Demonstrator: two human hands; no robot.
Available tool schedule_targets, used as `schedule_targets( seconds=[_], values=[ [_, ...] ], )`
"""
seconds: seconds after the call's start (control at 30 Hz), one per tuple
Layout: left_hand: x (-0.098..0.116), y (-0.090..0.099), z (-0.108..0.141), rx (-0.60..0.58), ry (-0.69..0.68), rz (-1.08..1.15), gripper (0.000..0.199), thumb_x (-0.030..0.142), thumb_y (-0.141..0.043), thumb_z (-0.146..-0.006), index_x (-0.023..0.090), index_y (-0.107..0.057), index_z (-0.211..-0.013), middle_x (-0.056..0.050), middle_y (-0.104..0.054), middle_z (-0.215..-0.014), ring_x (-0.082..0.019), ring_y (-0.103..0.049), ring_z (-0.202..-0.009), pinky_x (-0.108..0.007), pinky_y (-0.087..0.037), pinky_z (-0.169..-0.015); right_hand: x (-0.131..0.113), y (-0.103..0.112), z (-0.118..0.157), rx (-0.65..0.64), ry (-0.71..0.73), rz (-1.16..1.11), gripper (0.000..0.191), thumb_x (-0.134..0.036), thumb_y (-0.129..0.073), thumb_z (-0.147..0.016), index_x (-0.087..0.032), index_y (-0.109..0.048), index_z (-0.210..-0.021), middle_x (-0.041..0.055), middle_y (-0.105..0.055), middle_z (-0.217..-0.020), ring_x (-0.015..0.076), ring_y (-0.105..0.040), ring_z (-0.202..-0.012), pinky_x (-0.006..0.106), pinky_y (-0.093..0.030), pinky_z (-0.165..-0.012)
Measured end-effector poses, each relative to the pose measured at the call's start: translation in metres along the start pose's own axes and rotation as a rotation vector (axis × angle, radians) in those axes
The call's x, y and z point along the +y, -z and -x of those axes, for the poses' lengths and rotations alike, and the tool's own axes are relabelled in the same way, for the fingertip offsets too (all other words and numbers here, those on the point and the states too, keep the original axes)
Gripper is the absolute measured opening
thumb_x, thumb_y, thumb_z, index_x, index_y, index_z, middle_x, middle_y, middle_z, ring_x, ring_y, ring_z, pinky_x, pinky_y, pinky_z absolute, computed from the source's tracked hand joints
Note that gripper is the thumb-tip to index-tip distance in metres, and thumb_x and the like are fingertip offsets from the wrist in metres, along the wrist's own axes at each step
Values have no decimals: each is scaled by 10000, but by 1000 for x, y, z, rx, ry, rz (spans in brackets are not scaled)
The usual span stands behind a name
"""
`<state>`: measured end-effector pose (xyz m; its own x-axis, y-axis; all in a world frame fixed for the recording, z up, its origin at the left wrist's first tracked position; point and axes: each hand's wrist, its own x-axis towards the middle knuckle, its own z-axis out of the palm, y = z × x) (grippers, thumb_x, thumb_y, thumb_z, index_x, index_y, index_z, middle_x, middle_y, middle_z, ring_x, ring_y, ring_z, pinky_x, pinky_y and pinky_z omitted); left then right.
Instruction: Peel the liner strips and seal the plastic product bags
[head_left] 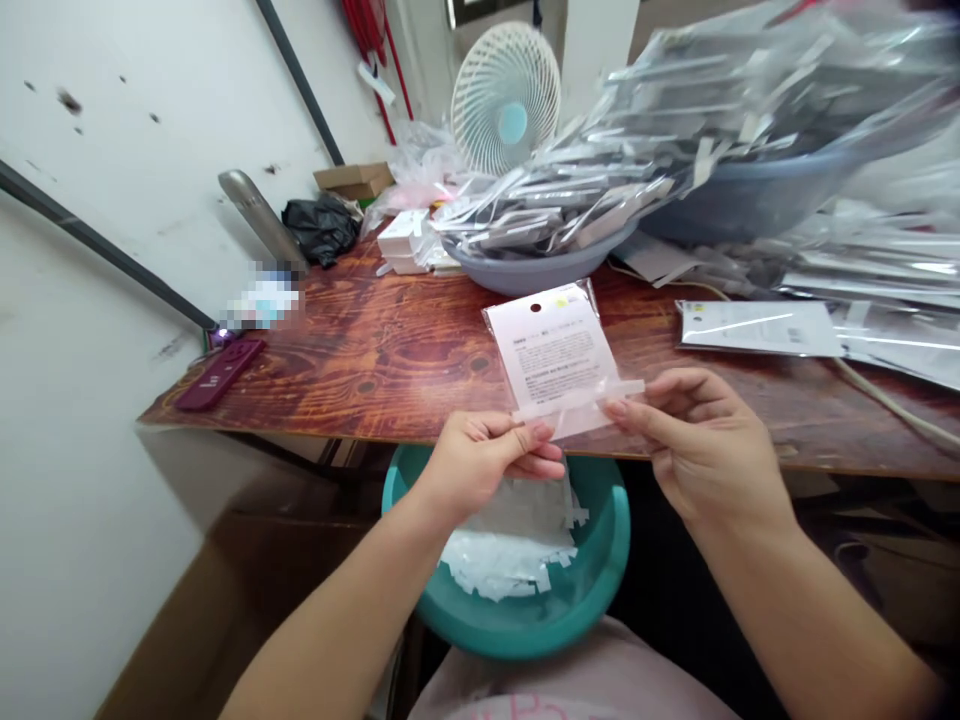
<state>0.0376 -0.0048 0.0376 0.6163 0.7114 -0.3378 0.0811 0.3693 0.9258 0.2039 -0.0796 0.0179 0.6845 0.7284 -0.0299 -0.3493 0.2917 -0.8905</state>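
Note:
A clear plastic packaging bag point(559, 345) holding a white printed card lies at the table's front edge, its hang hole facing away from me. A whitish strip point(581, 398) runs across the bag's near end, above a see-through flap. My left hand point(495, 455) is closed, pinching the left end of this flap between thumb and fingers. On the other side, my right hand point(694, 430) pinches the strip near its right end. Below the hands, a teal basin point(619, 560) holds a pile of white and clear flat bags point(502, 560), partly hidden by my left hand and forearm.
Two bluish basins point(525, 275) heaped with clear-wrapped packages stand at the back. More wrapped packages point(757, 328) lie at the right beside a pale cable point(892, 400). A white fan point(506, 100), small white boxes point(403, 240) and a maroon flat object point(221, 375) are further left.

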Motion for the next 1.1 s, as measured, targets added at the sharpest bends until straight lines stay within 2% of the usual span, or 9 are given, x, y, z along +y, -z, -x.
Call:
schedule_targets(
  seconds=[0.23,0.3,0.37,0.47,0.53,0.6,0.8,0.97,1.1],
  values=[
    [-5,10,-72,23,-178,-28,365,433,-806,-563,97,-690,-644,-90,-704,-649,-197,-684,-582,-343,-577,-665,6,0,-68,-95,-140,251,418,-368,-820,-554,-209,-511,-785,-25,-625,-627,145,-600,-521,252,-424,-476],
    [-10,12,-79,36,-171,-17,386,445,-808,-550,92,-685,-646,-92,-701,-647,-198,-682,-578,-344,-576,-659,7,1,-73,-29,93,436,367,-431,-734,-669,-213,-514,-865,16,-635,-749,171,-613,-627,301,-457,-566],
    [-15,12,-81,49,-176,-18,380,439,-805,-557,92,-684,-653,-91,-699,-644,-198,-682,-578,-339,-574,-657,4,-2,-71,-52,472,675,293,-399,-675,-742,-212,-535,-919,54,-623,-875,195,-596,-778,344,-464,-706],
    [-20,12,-80,42,-202,-45,333,426,-776,-601,111,-686,-661,-63,-689,-617,-196,-681,-591,-333,-567,-669,-2,-15,-64,-441,929,1073,167,-303,-630,-785,-208,-598,-919,80,-608,-942,229,-528,-903,379,-404,-827],
    [-22,11,-79,37,-253,-122,294,430,-720,-665,139,-677,-646,-31,-675,-594,-195,-675,-592,-326,-558,-653,-2,-25,-62,-649,1053,1272,123,-266,-600,-806,-187,-615,-900,92,-611,-934,243,-510,-906,384,-375,-806],
    [-23,11,-78,57,-317,-237,280,414,-649,-731,161,-658,-611,-8,-662,-579,-189,-663,-578,-314,-544,-620,1,-33,-64,-697,1110,1391,94,-228,-556,-834,-163,-612,-874,96,-612,-907,240,-508,-872,371,-351,-758],
    [-20,10,-72,148,-434,-430,223,259,-570,-772,183,-620,-568,-1,-650,-583,-167,-630,-624,-262,-506,-619,6,-32,-71,-895,1127,1307,173,-220,-482,-887,-153,-614,-798,71,-628,-826,198,-517,-821,318,-338,-760],
    [-25,11,-72,176,-503,-615,233,253,-519,-805,200,-640,-612,-21,-672,-651,-172,-617,-656,-266,-482,-638,-2,-28,-77,-1003,828,1228,145,-238,-524,-874,-186,-658,-857,35,-668,-874,168,-577,-851,302,-323,-764],
    [-28,12,-71,221,-663,-843,265,173,-475,-804,199,-616,-581,-26,-660,-632,-158,-590,-626,-255,-427,-619,-5,-36,-88,-1090,708,1251,4,-228,-678,-738,-226,-681,-737,-22,-683,-798,149,-593,-806,294,-297,-743]
  ],
)
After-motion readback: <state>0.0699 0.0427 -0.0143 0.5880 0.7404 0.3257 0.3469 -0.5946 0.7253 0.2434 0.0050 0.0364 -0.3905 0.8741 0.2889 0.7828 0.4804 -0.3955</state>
